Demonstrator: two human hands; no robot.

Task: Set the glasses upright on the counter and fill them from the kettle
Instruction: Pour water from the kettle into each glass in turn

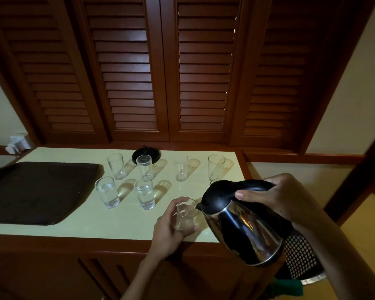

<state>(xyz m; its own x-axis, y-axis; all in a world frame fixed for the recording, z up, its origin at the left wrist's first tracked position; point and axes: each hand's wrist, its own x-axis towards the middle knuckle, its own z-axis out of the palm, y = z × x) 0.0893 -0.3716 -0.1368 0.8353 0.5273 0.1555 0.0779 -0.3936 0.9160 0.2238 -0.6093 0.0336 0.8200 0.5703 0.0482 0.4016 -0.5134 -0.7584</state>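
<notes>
head view. the left hand (pixel 171 226) curls round a held glass (pixel 186 215) upright near the front edge of the bench (pixel 117 226), towards its right corner. the right hand (pixel 275 195) grips the black handle of the steel kettle (pixel 240 224), which is tilted with its spout at that glass's rim; whether water is flowing cannot be told. two filled glasses (pixel 107 191) (pixel 144 193) stand upright mid-bench. four empty glasses (pixel 116 166) (pixel 145 167) (pixel 180 168) (pixel 215 167) line the back edge, the second in front of the black kettle base (pixel 146 154). a dark tray (pixel 37 191) covers the bench's left end.
</notes>
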